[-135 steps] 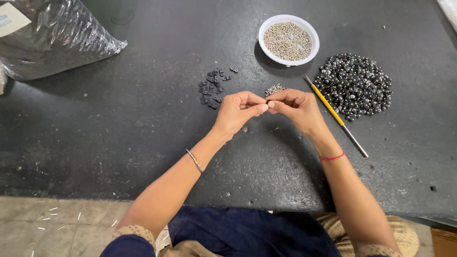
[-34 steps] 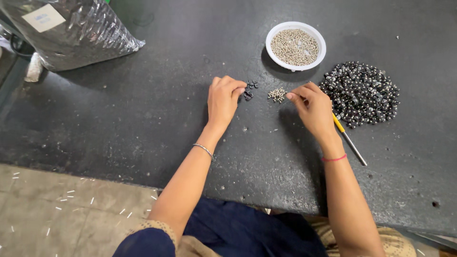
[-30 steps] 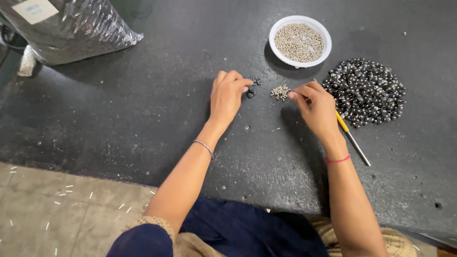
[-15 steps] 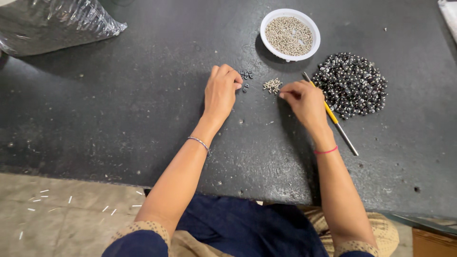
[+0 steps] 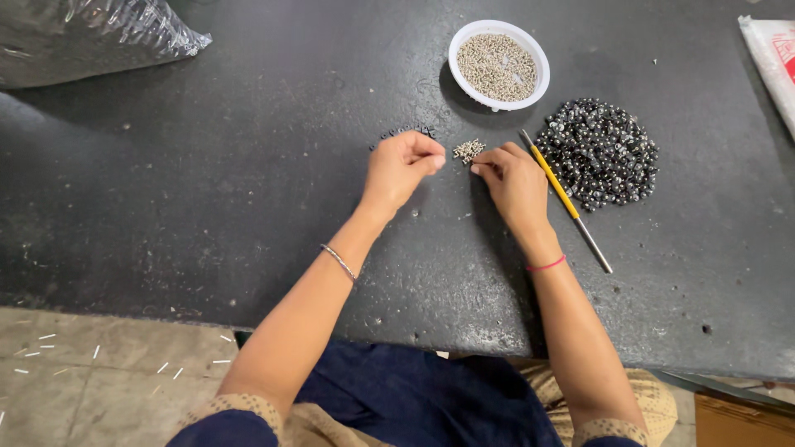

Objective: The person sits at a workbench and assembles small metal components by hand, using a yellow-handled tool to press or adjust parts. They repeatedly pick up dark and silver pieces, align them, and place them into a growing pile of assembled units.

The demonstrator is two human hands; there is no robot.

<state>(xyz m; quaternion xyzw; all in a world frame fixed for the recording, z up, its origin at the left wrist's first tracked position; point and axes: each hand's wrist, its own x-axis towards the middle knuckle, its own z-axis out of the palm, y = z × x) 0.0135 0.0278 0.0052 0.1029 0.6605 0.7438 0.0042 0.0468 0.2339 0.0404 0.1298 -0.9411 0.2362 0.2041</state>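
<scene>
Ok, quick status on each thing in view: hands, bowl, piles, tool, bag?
left hand: fingers curled, beside small dark pieces
right hand: fingertips pinched at small silver pile
white bowl: upright, holding silver bits
dark bead heap: loose on table
yellow-handled tool: lying flat, unheld
plastic bag: lying on table

Room left & near; right side crowded.

Wide bare table (image 5: 207, 207) is being left open to the left of the left hand (image 5: 402, 165) & along the near edge. Gap betw. the hands is being narrowed by a small silver pile (image 5: 469, 150). Right of the right hand (image 5: 513, 178), passage is being blocked by a yellow-handled tool (image 5: 563, 194), a dark bead heap (image 5: 600, 153) & a white bowl (image 5: 457, 51) further back.
</scene>
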